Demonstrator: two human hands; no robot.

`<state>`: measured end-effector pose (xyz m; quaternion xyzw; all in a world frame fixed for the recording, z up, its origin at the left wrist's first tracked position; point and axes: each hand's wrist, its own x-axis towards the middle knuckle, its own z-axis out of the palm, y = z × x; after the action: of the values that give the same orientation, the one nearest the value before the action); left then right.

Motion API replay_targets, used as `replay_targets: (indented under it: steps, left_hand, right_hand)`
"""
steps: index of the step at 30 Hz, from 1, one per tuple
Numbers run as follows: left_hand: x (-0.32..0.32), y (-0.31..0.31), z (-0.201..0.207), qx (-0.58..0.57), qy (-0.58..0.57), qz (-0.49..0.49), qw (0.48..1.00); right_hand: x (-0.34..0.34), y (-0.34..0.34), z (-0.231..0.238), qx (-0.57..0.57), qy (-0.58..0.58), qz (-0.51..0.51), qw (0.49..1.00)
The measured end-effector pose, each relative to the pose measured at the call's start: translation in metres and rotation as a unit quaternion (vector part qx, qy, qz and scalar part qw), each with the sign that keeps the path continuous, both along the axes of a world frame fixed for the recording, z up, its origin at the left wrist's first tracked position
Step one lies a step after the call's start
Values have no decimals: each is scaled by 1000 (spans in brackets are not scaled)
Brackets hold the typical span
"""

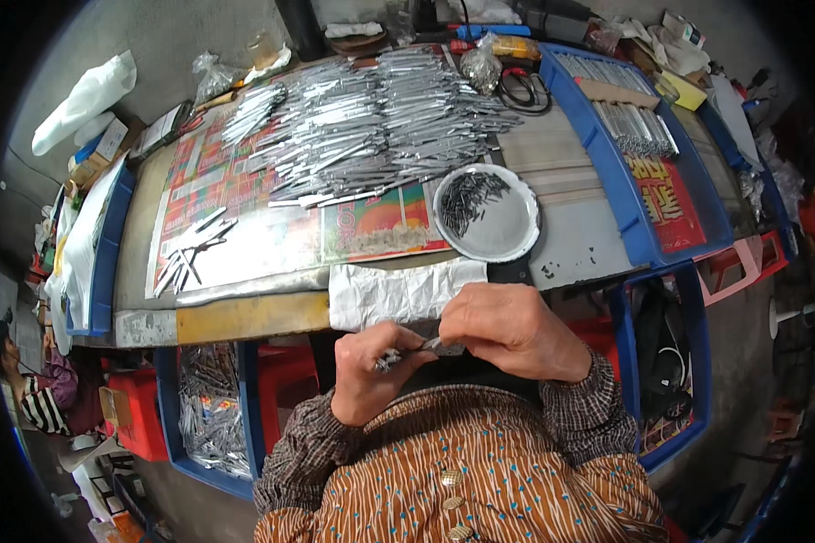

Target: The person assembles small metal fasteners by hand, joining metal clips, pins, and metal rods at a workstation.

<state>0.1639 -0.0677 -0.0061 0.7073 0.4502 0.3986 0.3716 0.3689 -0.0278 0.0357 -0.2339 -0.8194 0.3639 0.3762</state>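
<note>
My left hand [369, 369] is closed around a few slim silvery metal pieces [387, 359], whose ends stick out of the fist. Against it, the fingers of my right hand [509, 328] pinch the tip of a thin metal piece [433, 344] that spans the gap between both hands. What else the right fingers may hold is hidden. Both hands are above my lap, just in front of a crumpled white cloth [398, 291] at the table's front edge. Beyond the right hand stands a round white bowl [507, 222] with many small dark pins [469, 199] in it.
Slim metal strips [344, 127] cover the back of the table in a wide heap; a few more strips [190, 253] lie front left. A blue tray [598, 136] holds bundled rods at right. Below the table are blue crates [167, 416]. Another person [50, 389] is at far left.
</note>
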Motion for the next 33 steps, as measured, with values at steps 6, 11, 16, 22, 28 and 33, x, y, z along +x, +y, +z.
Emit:
replay_targets:
  steps: [6, 11, 16, 22, 28, 33]
  left_hand:
    - [2, 0, 4, 101, 63, 10, 993]
    - [3, 2, 5, 55, 30, 21, 998]
    - [3, 0, 6, 60, 27, 24, 998]
    - [2, -4, 5, 62, 38, 36, 997]
    - [3, -1, 6, 88, 43, 36, 994]
    - [-2, 2, 7, 82, 58, 32, 994]
  right_hand:
    - [-4, -4, 0, 37, -20, 15, 999]
    - [-4, -3, -9, -46, 30, -46, 997]
    - [-4, -6, -12, -89, 43, -68, 993]
    - [-6, -6, -15, -98, 13, -62, 993]
    - [-10, -5, -20, -58, 25, -65, 996]
    - [-6, -5, -13, -96, 18, -118, 988]
